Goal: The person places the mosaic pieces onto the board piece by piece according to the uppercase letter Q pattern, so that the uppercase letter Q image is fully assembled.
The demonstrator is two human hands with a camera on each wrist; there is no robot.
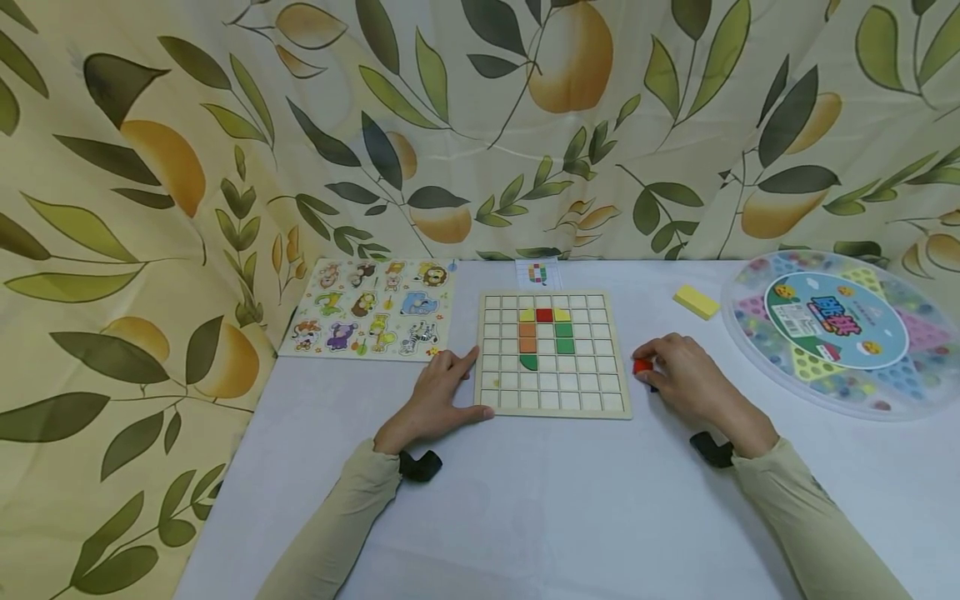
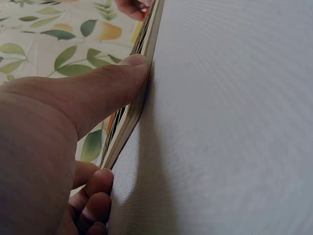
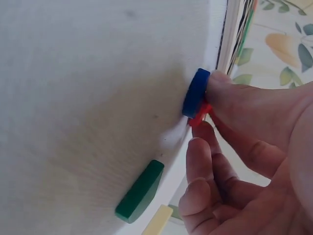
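Note:
In the head view my left hand (image 1: pixel 435 392) rests at the near left corner of a wooden grid board (image 1: pixel 555 404), thumb on the front edge and a finger at the left edge. The left wrist view has the thumb lying straight against the board's layered rim (image 2: pixel 128 120). Red, yellow, orange and green pieces form an arch-like outline on the grid. Right of the board, my right hand (image 1: pixel 686 375) pinches a small red piece (image 1: pixel 642 366) between thumb and fingertips. A blue piece (image 3: pixel 196 93) stands against the thumb tip in the right wrist view.
A green piece (image 3: pixel 140 192) lies near the right hand. Farther back is a yellow block (image 1: pixel 696 302), beside a round Chinese checkers set (image 1: pixel 836 321). An animal puzzle board (image 1: pixel 367 308) lies at left. Behind the grid board is a small pattern card (image 1: pixel 551 267).

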